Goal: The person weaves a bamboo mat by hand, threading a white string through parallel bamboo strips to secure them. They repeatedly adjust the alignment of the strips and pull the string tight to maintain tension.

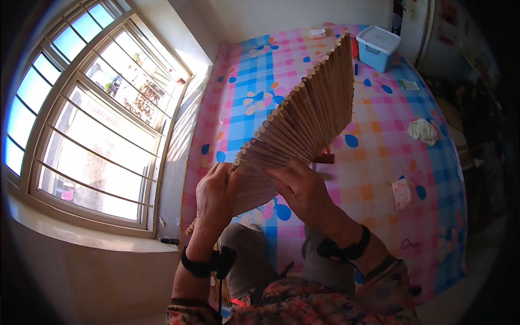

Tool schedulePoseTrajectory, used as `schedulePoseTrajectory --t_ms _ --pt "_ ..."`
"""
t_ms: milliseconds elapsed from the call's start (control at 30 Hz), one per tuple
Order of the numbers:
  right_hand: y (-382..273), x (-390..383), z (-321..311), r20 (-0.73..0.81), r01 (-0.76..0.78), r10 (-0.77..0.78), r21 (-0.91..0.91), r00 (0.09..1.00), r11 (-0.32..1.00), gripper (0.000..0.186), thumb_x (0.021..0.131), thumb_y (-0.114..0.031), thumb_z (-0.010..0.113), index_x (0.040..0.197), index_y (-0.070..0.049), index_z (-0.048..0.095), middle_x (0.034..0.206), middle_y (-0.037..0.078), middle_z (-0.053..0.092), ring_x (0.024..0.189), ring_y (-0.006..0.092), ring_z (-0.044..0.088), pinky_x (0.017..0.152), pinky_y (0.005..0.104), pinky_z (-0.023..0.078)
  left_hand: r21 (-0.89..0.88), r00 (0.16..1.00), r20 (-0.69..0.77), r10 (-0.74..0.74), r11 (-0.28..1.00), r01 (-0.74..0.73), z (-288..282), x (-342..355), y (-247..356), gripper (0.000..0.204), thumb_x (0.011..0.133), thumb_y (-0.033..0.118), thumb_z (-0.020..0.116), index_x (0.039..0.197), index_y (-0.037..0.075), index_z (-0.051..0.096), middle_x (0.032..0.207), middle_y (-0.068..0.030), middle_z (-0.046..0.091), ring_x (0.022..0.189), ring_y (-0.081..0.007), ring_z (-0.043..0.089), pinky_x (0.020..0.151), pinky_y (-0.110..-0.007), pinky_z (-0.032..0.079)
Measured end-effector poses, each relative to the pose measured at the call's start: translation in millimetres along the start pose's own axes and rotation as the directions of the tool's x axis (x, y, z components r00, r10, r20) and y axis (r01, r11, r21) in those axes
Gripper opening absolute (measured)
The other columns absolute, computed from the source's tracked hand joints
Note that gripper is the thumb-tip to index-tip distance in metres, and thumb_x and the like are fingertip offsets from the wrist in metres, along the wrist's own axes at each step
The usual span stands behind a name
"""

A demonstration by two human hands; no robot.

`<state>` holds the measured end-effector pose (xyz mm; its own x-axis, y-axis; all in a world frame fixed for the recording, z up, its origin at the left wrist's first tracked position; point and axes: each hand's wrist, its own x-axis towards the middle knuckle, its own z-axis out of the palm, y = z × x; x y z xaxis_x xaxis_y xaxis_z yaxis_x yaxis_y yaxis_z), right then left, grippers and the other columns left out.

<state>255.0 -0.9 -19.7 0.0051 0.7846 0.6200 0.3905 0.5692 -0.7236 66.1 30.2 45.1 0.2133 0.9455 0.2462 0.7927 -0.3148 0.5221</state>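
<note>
A mat of thin brown stalks (311, 108) laid side by side stands tilted in front of me, its cut round ends lining the upper left edge. My left hand (214, 192) is closed round that edge near its lower end. My right hand (303, 189) presses closed fingers against the face of the mat, a little to the right of my left hand. Whether the right fingers also hold a thread or something small, I cannot make out. Just beyond my right hand, partly behind the mat, a short dark brown block (325, 158) shows.
Under everything spreads a checked pink and blue bed cover (374, 179). On it lie a blue box with a white lid (377, 49), a crumpled pale cloth (422, 131), a pink packet (402, 194) and a small dark loop (409, 244). To the left is a barred window (97, 146).
</note>
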Motion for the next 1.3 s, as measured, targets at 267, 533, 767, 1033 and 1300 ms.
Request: schedulePoseTrajectory --t_ms 267,533,767,1033,1300 --pt "4 3 3 0.062 -0.044 0.044 0.004 0.997 0.999 0.026 0.091 -0.003 0.067 0.117 -0.005 0.068 0.092 0.012 0.058 0.086 0.0295 0.065 0.071 0.0360 0.052 -0.041 1.000 -0.003 0.019 0.999 -0.020 -1 0 -2 0.030 0.099 0.026 0.057 0.099 -0.003 0.063 0.088 -0.0201 0.063 0.078 -0.0328 0.060 0.072 -0.041 0.047" --pt "6 3 6 0.033 -0.012 0.013 -0.013 0.999 1.000 0.025 0.085 -0.001 0.068 0.110 -0.005 0.068 0.088 0.015 0.056 0.082 0.0360 0.062 0.069 0.0433 0.052 -0.043 1.000 -0.022 0.022 0.999 -0.023 1 0 -3 0.032 0.100 0.026 0.058 0.100 -0.005 0.064 0.086 -0.0198 0.064 0.073 -0.0275 0.059 0.071 -0.038 0.047" --pt "8 5 3 0.054 0.005 -0.004 -0.006 0.999 1.000 0.023 0.086 -0.001 0.068 0.109 -0.004 0.068 0.088 0.016 0.057 0.082 0.0366 0.062 0.070 0.0434 0.053 -0.033 1.000 0.009 -0.008 0.999 0.008 -1 0 0 0.030 0.098 0.029 0.057 0.098 0.000 0.063 0.093 -0.0205 0.064 0.085 -0.0420 0.063 0.074 -0.047 0.048" --pt "-15 13 -16 0.181 -0.006 0.019 -0.068 0.983 0.998 0.016 0.088 -0.003 0.064 0.104 -0.002 0.067 0.088 0.017 0.056 0.084 0.0369 0.062 0.071 0.0442 0.053 0.037 0.994 -0.075 0.080 0.996 -0.078 9 -16 2 0.020 0.094 0.022 0.062 0.096 0.003 0.062 0.090 -0.0177 0.062 0.080 -0.0411 0.062 0.071 -0.048 0.049" --pt "-35 -28 -43 0.284 -0.127 0.142 -0.070 0.948 0.989 0.023 0.087 -0.002 0.065 0.110 -0.003 0.068 0.089 0.019 0.058 0.085 0.0380 0.063 0.071 0.0433 0.053 0.093 0.962 -0.108 0.251 0.966 -0.242 40 -73 18 0.023 0.083 0.015 0.073 0.096 0.005 0.057 0.090 -0.0134 0.058 0.082 -0.0352 0.059 0.071 -0.045 0.048"
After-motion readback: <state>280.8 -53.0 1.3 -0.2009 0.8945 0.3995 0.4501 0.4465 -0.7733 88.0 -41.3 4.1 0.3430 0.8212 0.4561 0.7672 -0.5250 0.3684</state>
